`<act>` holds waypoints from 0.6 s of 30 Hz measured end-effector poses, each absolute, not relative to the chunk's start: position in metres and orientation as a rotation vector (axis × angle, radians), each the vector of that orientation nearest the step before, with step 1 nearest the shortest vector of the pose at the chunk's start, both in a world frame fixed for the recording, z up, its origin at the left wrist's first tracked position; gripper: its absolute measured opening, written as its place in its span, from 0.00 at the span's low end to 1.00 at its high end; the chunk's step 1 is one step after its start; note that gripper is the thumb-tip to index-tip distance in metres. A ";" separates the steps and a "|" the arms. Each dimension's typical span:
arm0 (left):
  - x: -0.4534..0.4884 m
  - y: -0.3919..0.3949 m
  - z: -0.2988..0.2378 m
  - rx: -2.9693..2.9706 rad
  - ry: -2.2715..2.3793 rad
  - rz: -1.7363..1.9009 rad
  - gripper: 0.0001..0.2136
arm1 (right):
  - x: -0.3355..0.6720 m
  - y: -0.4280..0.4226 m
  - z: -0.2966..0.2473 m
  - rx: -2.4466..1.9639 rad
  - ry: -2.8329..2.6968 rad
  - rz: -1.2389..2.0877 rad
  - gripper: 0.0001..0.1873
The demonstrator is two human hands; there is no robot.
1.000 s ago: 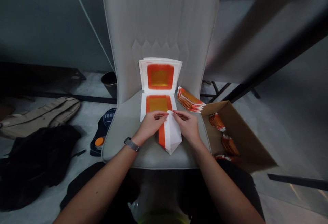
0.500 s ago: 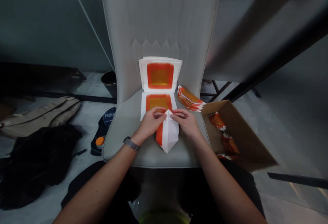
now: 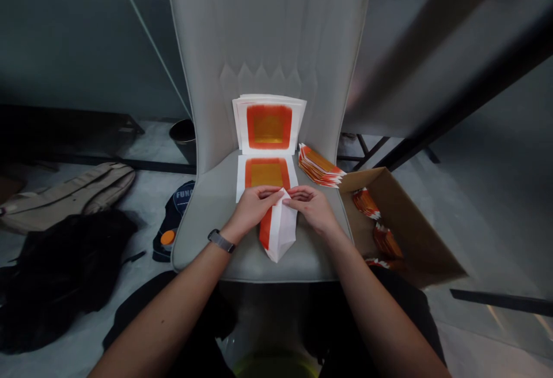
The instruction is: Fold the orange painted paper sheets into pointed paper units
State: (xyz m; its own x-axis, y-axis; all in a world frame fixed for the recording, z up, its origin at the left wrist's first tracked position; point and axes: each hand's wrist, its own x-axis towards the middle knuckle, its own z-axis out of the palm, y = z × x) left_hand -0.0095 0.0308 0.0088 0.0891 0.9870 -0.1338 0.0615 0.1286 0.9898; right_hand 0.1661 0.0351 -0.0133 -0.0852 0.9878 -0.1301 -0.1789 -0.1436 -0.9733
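Folded paper (image 3: 280, 234), white with an orange band down its left side, flat on the grey seat of a padded chair (image 3: 203, 245), just in front of a flat printed sheet (image 3: 266, 173). Long axis roughly front to back and slightly tilted: pointed end toward the body and a little to the left, upper end up between the two hands. Left hand (image 3: 254, 212), with a watch (image 3: 221, 241) on the wrist, just the nearer of the two, its fingers (image 3: 270, 195) closed and pinching the upper left edge. Right hand (image 3: 311, 210) on the opposite side, its fingers (image 3: 298, 196) curled inward and closed on the upper right edge. Both hands angled in toward the paper's upper tip, wrists well apart.

Behind, against the chair's backrest, a stack of sheets (image 3: 269, 126), the top one printed with a gold square in an orange frame. Just right of the stack, a pile of folded pieces (image 3: 319, 166) with orange-and-white tips, and beyond the seat, a cardboard box (image 3: 415, 234) holding more folded pieces (image 3: 366, 204). On the floor to the left, a navy bag (image 3: 177, 205) with white lettering, a beige bag (image 3: 69, 199), black cloth (image 3: 60, 263) and a dark bucket (image 3: 184, 139).
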 end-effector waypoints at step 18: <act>-0.010 0.032 0.005 1.280 1.231 1.002 0.08 | 0.167 0.032 -0.014 -1.201 -1.084 1.566 0.19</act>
